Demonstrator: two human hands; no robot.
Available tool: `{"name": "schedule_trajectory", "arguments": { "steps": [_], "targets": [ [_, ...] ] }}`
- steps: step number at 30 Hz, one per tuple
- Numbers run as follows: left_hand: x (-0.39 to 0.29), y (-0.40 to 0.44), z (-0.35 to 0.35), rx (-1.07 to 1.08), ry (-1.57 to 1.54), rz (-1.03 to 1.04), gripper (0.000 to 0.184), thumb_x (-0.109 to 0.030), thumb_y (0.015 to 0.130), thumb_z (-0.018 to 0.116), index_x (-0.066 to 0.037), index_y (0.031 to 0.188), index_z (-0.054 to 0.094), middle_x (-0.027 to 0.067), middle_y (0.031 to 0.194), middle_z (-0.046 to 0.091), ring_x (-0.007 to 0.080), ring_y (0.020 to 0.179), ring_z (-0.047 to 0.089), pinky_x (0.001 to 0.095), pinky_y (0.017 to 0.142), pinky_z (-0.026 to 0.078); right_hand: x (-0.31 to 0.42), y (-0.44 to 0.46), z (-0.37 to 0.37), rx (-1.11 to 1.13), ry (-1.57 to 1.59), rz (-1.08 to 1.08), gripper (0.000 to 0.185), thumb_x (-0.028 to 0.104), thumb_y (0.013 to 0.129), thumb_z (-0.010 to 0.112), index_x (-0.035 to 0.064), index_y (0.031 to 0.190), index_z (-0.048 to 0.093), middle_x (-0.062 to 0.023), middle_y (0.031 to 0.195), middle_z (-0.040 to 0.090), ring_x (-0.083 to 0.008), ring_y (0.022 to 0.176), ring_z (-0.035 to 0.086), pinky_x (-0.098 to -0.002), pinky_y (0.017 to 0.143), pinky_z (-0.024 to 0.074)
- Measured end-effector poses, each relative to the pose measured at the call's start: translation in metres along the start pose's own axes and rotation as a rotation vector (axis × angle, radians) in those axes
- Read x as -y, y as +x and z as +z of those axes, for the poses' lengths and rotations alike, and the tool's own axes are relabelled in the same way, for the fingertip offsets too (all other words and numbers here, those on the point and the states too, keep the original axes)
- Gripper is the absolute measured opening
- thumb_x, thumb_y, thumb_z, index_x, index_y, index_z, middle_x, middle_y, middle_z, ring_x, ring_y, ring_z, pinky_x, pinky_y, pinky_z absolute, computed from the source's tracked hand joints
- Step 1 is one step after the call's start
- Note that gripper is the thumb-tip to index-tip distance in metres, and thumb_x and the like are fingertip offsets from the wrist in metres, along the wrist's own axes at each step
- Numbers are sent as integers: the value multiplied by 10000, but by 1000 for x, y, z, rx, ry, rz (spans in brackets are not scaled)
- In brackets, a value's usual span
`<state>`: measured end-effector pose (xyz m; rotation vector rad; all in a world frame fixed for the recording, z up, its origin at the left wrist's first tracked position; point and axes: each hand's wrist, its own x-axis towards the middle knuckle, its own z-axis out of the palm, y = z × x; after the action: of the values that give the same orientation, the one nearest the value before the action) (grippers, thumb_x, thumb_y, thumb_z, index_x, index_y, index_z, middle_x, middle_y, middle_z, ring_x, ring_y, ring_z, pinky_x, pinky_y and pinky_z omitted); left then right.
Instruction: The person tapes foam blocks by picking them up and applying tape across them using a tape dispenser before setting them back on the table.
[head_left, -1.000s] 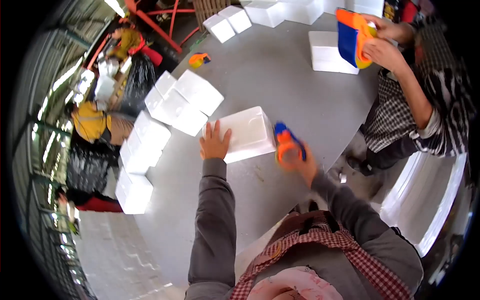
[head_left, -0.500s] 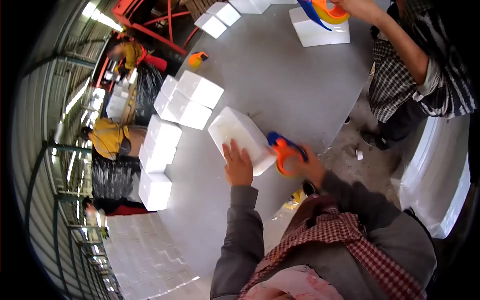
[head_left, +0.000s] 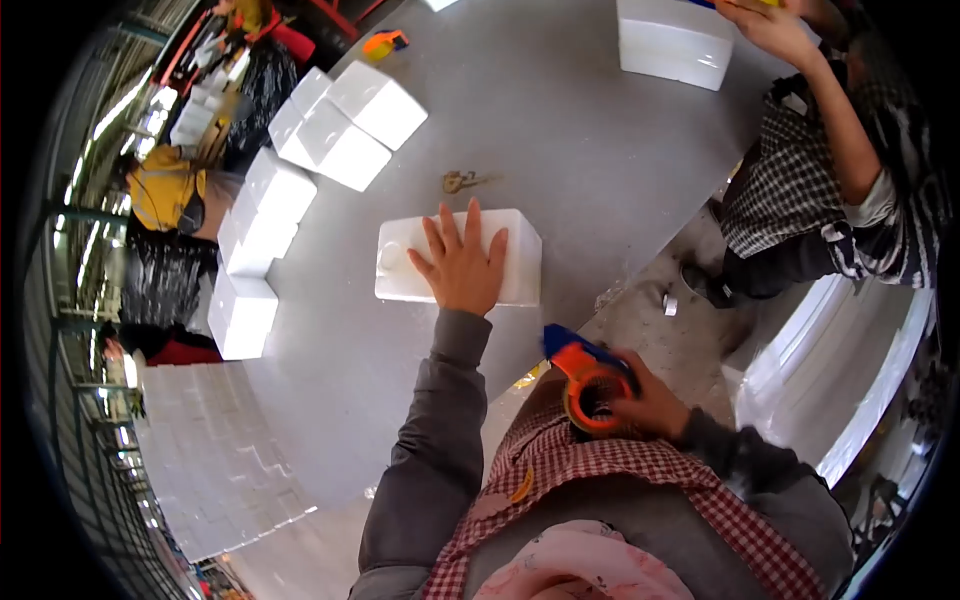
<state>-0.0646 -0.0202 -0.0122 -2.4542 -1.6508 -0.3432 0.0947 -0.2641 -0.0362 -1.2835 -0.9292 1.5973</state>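
Note:
A white foam box (head_left: pixel 519 255) lies on the grey table close in front of me. My left hand (head_left: pixel 466 264) rests flat on top of it, fingers spread. To the right of the box and nearer my body, my right hand (head_left: pixel 652 402) grips an orange and blue tape dispenser (head_left: pixel 575 366). Its blue end points towards the box, with a gap between them. The right fingers are partly hidden behind the dispenser.
Several white foam boxes (head_left: pixel 345 140) stand along the table's (head_left: pixel 500 120) left side. Another tape dispenser (head_left: pixel 384 44) and a small brown item (head_left: pixel 457 181) lie beyond my box. Across at the right, a co-worker's hand (head_left: pixel 770 30) is above another box (head_left: pixel 675 50).
The foam box has turned and now lies more squarely across in front of me. My right hand has drawn the tape dispenser back from the box's end towards my body.

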Motion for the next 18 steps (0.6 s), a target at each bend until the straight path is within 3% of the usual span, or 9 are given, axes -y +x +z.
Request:
{"name": "schedule_trajectory", "arguments": {
  "steps": [3,6,8,9,12,14,15,16,18],
  "targets": [
    [1,-4,-1,-25,-20,13,564,-501,863,403,-206,1341,349,150,1388,297,380,1291,231,639,979,115,15,98,16,131,-538,-448,562,134,685,638,48,1212,463,-178,1137,502,-300,1009,514,-367,872,410],
    [25,-8,-14,-154,-586,26,573,-298,855,519,-91,1350,319,170,1391,283,364,1301,217,512,1045,134,31,103,30,447,-938,-345,511,120,687,629,59,1181,513,-193,1104,517,-331,963,513,-385,834,421],
    [56,-33,-26,-464,-1093,-103,625,-163,853,490,-11,1378,187,134,1441,183,248,1336,162,457,1066,94,6,101,-10,527,-443,-586,437,161,721,613,68,1144,550,-136,1025,557,-296,844,541,-368,709,427],
    [81,-48,-22,-552,-1033,-148,713,-116,811,521,-28,1394,122,156,1449,142,284,1344,120,421,1078,89,23,78,-29,481,-48,-166,488,138,701,593,21,1169,520,-145,1079,557,-309,906,557,-388,794,435],
    [136,-84,43,-386,-1363,-412,868,-87,743,560,-52,1407,2,148,1465,86,266,1349,103,431,1082,56,-24,98,-62,93,884,-102,556,150,708,488,-38,1227,420,-210,1201,496,-334,1104,495,-397,985,360],
    [147,-95,88,-132,-1358,-468,878,-98,740,611,-37,1404,40,146,1468,70,264,1350,98,396,1084,81,-24,159,-41,-20,923,-197,499,213,763,455,-19,1205,437,-171,1147,533,-303,1085,501,-393,961,379],
    [146,-90,102,-81,-1346,-292,840,-154,752,657,-26,1390,126,152,1438,158,268,1335,148,379,1076,144,-51,195,-33,24,695,-256,425,252,815,446,6,1161,472,-118,1097,554,-261,1060,508,-382,947,383],
    [128,-83,87,-301,-1427,-456,784,-197,741,702,1,1344,243,165,1308,361,258,1242,312,380,1034,241,-20,198,1,-4,884,-280,395,292,849,446,25,1136,486,-83,1057,562,-233,1003,528,-374,923,395],
    [180,-94,96,-292,-1309,-728,620,-161,717,726,27,1210,401,130,1090,505,237,1003,486,374,891,391,1,215,43,170,932,-203,422,320,837,477,36,1149,483,-94,1077,559,-241,1014,530,-410,930,385]
  ]
}}
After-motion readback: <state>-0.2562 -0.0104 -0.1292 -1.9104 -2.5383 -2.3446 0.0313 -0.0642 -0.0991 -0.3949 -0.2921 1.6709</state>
